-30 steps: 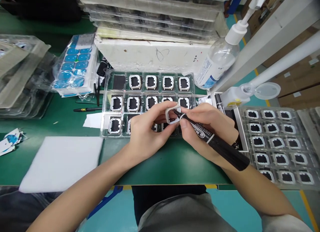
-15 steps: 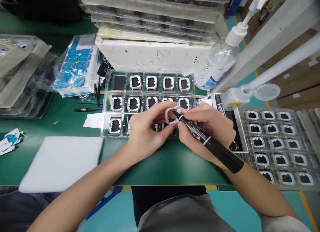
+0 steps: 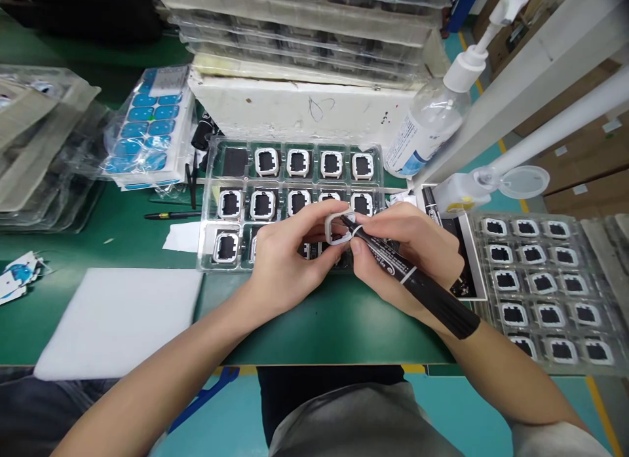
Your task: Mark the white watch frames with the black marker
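Rear end shifted slightly left since a second ago, a black marker (image 3: 417, 286) sits pinched in the right hand (image 3: 425, 244), tip at a white frame (image 3: 328, 230) the left hand (image 3: 280, 263) pinches over a tray (image 3: 240, 181) on the green table (image 3: 339, 326); turquoise floor (image 3: 226, 414) lies below.

Reference: middle tray (image 3: 282, 181). Near side: open strip of green table (image 3: 339, 326); a hand could pass low here. Left arm (image 3: 171, 358) closes off the near-left approach. Above the tray's near half: blocked by left hand (image 3: 282, 263), right hand (image 3: 425, 244) and the frame (image 3: 328, 229) between them; marker (image 3: 439, 303) slants out toward near right. Tray's far row: open from above. Directly behind: white box (image 3: 304, 113), upright barrier. Far right corner: pump bottle (image 3: 427, 126), tall. Right: small box (image 3: 476, 254), near. Left: paper (image 3: 183, 237) and pen (image 3: 171, 216), flat, passable overhead.
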Available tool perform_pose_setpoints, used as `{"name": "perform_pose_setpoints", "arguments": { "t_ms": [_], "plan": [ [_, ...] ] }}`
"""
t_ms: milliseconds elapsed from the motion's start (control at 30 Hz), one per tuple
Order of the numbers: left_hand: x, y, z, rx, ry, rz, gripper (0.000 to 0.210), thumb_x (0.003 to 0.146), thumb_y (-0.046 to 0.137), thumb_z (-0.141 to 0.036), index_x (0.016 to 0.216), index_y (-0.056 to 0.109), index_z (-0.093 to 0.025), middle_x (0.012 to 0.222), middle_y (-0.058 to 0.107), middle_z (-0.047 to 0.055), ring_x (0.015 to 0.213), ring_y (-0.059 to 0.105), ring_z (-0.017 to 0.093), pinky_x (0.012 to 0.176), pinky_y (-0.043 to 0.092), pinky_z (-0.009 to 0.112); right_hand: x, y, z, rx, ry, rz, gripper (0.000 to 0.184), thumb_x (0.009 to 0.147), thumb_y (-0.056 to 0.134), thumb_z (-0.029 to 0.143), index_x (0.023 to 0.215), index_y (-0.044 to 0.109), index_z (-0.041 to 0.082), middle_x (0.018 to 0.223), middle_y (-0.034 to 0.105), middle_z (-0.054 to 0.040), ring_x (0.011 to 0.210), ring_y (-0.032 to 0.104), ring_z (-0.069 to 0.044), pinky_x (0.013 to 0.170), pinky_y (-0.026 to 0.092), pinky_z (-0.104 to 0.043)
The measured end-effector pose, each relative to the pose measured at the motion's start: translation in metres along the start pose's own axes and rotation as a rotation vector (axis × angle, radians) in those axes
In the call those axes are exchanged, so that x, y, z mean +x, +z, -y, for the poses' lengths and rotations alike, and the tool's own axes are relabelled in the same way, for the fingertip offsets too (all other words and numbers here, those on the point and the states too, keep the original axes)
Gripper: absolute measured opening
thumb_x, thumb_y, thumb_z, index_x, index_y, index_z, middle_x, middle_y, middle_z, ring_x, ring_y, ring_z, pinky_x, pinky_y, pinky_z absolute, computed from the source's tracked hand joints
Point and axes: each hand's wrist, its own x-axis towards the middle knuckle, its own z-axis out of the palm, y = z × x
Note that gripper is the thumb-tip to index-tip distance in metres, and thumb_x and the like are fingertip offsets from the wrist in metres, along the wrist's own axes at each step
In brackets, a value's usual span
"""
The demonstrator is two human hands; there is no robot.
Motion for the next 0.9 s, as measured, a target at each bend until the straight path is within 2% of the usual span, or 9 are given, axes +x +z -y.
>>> {"name": "perform_pose_setpoints", "arguments": {
  "t_ms": [600,900],
  "plan": [
    [-0.0036,-0.0009,-0.0007,0.065,-0.002,-0.004,0.041,0.092,0.079,-0.011,0.129,0.071,-0.026,0.107,0.084,0.000,0.095,0.084,0.017,0.093,0.070,0.027,0.0054,-0.0053,0.0032,0.008,0.027,0.081,0.027,0.092,0.076,0.006,0.107,0.071,0.028,0.100,0.079,-0.0062,0.080,0.075,-0.022,0.069,0.066,-0.041],
    [-0.0051,-0.0016,0.0006,0.099,0.020,-0.011,0.042,0.092,0.079,-0.012,0.130,0.070,-0.028,0.108,0.083,-0.001,0.097,0.084,0.017,0.089,0.071,0.026,0.0023,-0.0020,0.0009,0.027,-0.007,0.024,0.028,0.090,0.077,0.004,0.105,0.071,0.027,0.097,0.078,-0.0055,0.079,0.075,-0.021,0.068,0.065,-0.038]
  ]
}}
